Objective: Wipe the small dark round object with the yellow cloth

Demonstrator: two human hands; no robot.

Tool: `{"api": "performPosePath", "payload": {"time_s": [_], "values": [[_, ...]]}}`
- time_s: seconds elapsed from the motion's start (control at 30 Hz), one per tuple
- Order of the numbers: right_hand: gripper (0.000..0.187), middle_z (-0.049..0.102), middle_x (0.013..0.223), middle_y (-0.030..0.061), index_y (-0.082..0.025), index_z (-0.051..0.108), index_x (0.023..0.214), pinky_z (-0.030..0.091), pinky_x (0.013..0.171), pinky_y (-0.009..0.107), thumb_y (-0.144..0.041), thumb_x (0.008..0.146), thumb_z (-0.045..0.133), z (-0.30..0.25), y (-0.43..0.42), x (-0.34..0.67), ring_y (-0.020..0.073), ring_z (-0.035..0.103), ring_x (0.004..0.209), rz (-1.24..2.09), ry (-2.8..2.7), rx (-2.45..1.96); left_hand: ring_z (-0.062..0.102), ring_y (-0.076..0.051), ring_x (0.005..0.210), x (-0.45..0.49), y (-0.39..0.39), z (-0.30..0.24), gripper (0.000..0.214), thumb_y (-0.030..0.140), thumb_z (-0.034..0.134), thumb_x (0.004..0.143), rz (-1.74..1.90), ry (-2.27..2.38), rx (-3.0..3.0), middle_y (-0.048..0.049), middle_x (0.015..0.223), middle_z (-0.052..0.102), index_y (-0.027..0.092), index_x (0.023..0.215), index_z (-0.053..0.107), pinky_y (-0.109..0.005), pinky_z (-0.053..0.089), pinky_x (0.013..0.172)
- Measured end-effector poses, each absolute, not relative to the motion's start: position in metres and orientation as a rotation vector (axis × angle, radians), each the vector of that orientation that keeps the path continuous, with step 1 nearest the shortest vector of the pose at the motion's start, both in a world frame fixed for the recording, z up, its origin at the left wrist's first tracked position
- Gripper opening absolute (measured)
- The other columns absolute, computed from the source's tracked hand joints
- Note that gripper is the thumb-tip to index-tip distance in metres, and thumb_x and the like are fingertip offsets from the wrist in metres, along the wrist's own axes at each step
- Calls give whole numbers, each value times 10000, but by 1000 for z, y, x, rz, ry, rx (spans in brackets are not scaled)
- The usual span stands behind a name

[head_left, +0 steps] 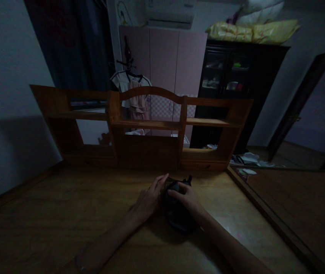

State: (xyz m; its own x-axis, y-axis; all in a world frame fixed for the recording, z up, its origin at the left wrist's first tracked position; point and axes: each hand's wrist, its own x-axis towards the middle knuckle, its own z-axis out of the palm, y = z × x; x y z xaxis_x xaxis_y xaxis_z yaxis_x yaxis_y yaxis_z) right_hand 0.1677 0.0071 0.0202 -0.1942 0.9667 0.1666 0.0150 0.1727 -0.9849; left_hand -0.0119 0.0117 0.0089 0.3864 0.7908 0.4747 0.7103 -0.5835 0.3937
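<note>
A black, soft-looking pouch (179, 217) sits on the wooden desk (94, 201) in front of me, its upper edge bunched and a small dark tab sticking up at the far right. My left hand (149, 198) holds its left side, with the fingers reaching along the upper edge and the thumb hidden. From the right, my right hand (187, 196) is closed on the top of the pouch, thumb and forefinger bent together over the dark material. Dim light hides what, if anything, is inside.
A wooden shelf unit (148, 124) with small drawers stands along the desk's far edge. A raised wooden rim (265, 209) runs down the right side, and a white wall (16, 114) rises at left. Beyond are pink wardrobes (162, 64) and a black cabinet (245, 76).
</note>
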Motion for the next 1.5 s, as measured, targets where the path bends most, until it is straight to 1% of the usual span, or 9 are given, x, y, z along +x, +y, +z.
{"api": "performPosePath", "payload": {"time_s": [0.17,0.3,0.63,0.83,1.0,1.07,1.17,1.3,1.5], "values": [[362,666,778,14,-168,699,834,438,676,279,-507,710,672,18,11,167,188,592,734,1130,-1405,-1067,593,-192,1031,-11,11,9,800,23,409,785,913,1367,2622,-39,1433,338,353,1447,105,-277,496,814],[394,665,779,21,-161,703,866,431,644,273,-525,725,655,18,13,169,177,589,707,1217,-1357,-1067,581,-202,1051,-11,9,10,791,36,424,780,921,1365,2634,-38,1431,343,345,1445,127,-276,496,808],[360,684,864,26,-172,670,924,452,689,283,-427,680,742,23,6,171,204,616,785,1270,-1421,-969,567,-224,1093,-15,13,4,858,-5,426,721,962,1486,2485,-52,1424,378,316,1457,122,-299,470,858],[334,679,871,7,-186,662,915,461,713,276,-359,651,773,22,5,169,205,615,815,1246,-1492,-917,527,-229,1155,-18,24,-6,835,4,478,687,1022,1449,2355,-73,1380,439,273,1437,229,-335,438,940],[323,678,855,7,-174,663,903,467,708,275,-359,659,766,20,7,171,206,618,806,1217,-1535,-948,515,-236,1162,-15,26,-4,692,160,619,695,1067,1342,2245,-75,1320,506,222,1350,402,-333,405,985],[327,683,872,12,-174,665,913,470,717,279,-372,669,758,21,7,171,213,623,823,1220,-1542,-955,547,-234,1112,-13,25,-1,625,257,670,694,1081,1289,2195,-66,1264,556,231,1287,475,-309,426,948],[341,690,899,22,-176,667,934,473,717,283,-390,681,749,25,4,171,219,629,837,1235,-1528,-957,599,-229,1001,-10,25,1,529,314,690,688,1076,1263,2100,-56,1154,627,235,1193,555,-280,462,848],[343,690,877,26,-174,672,921,466,688,275,-409,682,747,25,3,170,203,628,793,1285,-1470,-960,625,-224,912,-9,26,0,418,337,673,699,1035,1291,2035,-48,1052,673,236,1101,615,-260,461,779],[327,650,717,1,-147,699,825,412,588,234,-446,696,724,21,9,171,134,571,620,1313,-1382,-983,618,-229,915,-11,22,2,434,373,669,701,1072,1284,2022,-58,1057,671,225,1105,616,-253,449,759]]}}
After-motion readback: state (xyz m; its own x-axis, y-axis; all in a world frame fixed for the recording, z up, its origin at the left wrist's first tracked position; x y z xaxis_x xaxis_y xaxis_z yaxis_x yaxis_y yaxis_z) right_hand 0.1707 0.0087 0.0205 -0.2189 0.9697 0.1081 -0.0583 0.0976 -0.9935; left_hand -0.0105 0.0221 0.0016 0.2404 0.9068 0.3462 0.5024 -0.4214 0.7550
